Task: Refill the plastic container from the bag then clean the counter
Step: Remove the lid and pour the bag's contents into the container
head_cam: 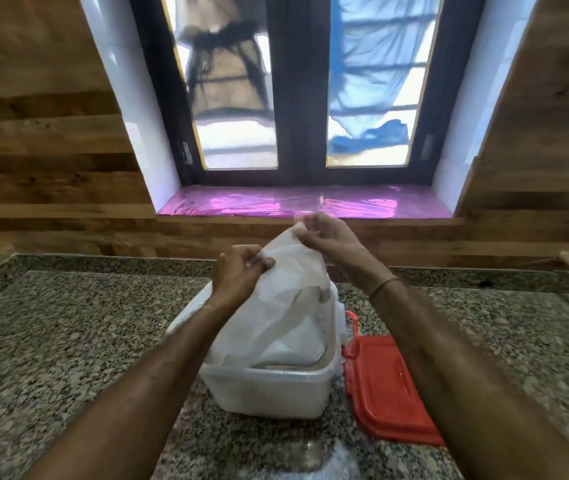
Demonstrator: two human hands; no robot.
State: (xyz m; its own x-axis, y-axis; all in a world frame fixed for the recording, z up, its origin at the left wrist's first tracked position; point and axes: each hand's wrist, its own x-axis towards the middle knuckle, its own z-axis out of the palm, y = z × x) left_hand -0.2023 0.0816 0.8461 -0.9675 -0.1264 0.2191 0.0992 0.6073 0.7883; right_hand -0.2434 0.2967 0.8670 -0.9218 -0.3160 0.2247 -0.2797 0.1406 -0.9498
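The plastic container (265,393) stands in the middle of the granite worktop (68,341), nearer the front edge than the back, its near rim showing. The white bag (276,317) rises out of it, with its lower end inside the rim and draped over the far left corner.

The left hand (238,271) clenches a fold of the bag on its left side, fingers curled into the plastic. The right hand (328,237) pinches the bag's top end, higher and farther back, level with the pink-covered window sill (362,206).

A red lid (390,386) lies flat just beside the container's right wall; whether they touch cannot be told.

Wide granite runs left of the container to the worktop's left edge, and right of the lid. Behind, a strip of granite separates the container from the low upstand at the back edge, under the wooden wall (51,168).
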